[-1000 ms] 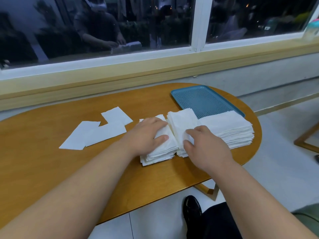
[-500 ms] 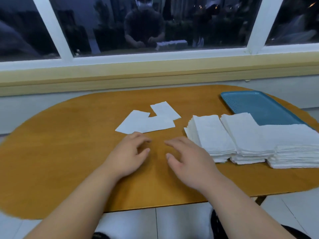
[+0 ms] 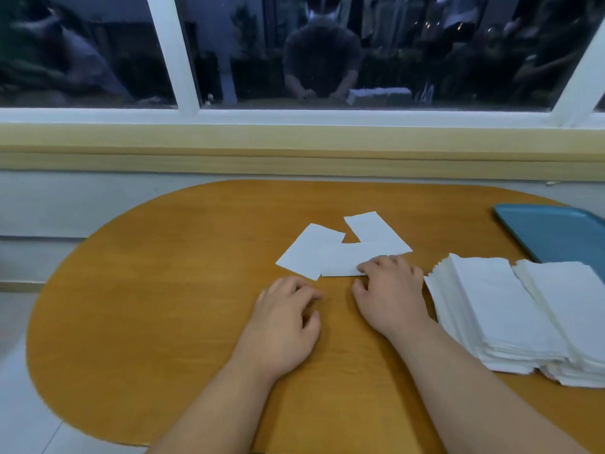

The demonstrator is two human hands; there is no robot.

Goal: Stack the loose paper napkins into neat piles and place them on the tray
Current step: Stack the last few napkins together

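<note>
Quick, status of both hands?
Left hand: open, loosely curled, holding nothing.
Right hand: fingertips on a loose napkin; grip cannot be told.

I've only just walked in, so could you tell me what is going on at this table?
A person is tidying paper napkins on a wooden table. The fingertips of their right hand touch the near edge of the three loose napkins. The left hand is beside it, holding nothing. Two tall stacks stand at the right of the table, just in front of the blue tray.
</note>
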